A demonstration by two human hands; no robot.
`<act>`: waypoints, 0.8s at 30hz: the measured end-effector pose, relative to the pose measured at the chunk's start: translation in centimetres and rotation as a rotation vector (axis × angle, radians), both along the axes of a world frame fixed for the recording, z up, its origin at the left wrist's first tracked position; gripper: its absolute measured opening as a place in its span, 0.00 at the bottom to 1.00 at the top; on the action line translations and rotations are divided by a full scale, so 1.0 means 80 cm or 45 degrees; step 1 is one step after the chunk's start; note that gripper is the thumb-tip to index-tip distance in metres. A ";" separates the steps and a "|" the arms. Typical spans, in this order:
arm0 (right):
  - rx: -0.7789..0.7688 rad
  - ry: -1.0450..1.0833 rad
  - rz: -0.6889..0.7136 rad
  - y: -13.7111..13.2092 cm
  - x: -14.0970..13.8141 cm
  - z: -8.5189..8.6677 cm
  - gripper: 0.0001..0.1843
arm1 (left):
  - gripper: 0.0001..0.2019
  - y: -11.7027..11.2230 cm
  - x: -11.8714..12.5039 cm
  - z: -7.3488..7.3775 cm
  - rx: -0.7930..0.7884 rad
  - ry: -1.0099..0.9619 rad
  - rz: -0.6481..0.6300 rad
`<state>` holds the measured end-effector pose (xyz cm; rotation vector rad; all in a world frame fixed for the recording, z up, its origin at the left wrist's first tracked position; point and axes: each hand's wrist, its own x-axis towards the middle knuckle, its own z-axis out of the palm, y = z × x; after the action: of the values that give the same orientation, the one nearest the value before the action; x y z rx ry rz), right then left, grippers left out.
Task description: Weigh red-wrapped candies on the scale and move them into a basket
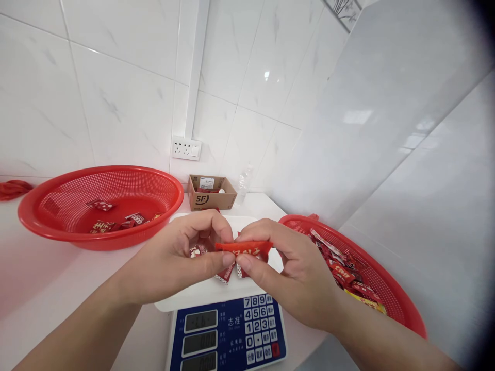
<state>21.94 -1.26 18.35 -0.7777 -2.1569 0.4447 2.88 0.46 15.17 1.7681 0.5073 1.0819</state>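
Between my two hands is a small red snack packet [253, 249] with pale lettering, held level above a digital scale. My left hand [193, 247] pinches its left end between thumb and fingers. The right half is gripped by my right hand [286, 268], thumb below and fingers above. Beneath them, the white weighing tray [185, 293] carries several dark red packets [225, 275], partly covered by my hands. The scale's blue panel [232, 335] with keys and three displays faces me.
On the left stands a red perforated basket [46, 216] with several packets inside. Another red basket [410, 309] on the right holds a larger pile. Behind the scale are a cardboard box [220, 202] and a clear plastic bottle [244, 180], near a wall socket [186, 148].
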 end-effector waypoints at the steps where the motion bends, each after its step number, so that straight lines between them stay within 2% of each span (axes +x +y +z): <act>1: 0.027 0.010 0.015 0.000 0.001 -0.001 0.04 | 0.03 0.001 0.000 -0.001 -0.023 -0.009 -0.004; 4: 0.161 0.029 0.055 0.001 0.004 -0.001 0.05 | 0.06 0.002 -0.001 -0.002 -0.078 -0.006 -0.060; 7: 0.330 0.030 0.049 0.001 0.007 0.000 0.07 | 0.14 0.004 0.001 -0.002 -0.120 0.004 -0.151; 10: 0.495 0.018 0.055 0.001 0.008 0.001 0.08 | 0.18 0.005 0.003 0.001 -0.155 0.042 -0.177; 14: 0.646 -0.019 0.106 0.005 0.008 -0.003 0.09 | 0.21 0.004 0.003 0.005 -0.135 0.133 -0.193; 17: 0.705 -0.046 0.108 0.008 0.007 -0.006 0.08 | 0.18 0.001 0.004 0.007 -0.157 0.148 -0.190; 21: 0.631 -0.108 0.036 0.008 0.006 -0.010 0.13 | 0.09 0.000 0.007 0.006 -0.223 0.098 -0.117; 24: 0.316 -0.133 -0.052 0.005 0.008 -0.010 0.24 | 0.06 0.001 0.008 0.005 -0.242 0.029 -0.011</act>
<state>22.61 -0.86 17.53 -0.7170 -2.2350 0.1134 3.51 0.54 15.54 1.6161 0.5961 0.9753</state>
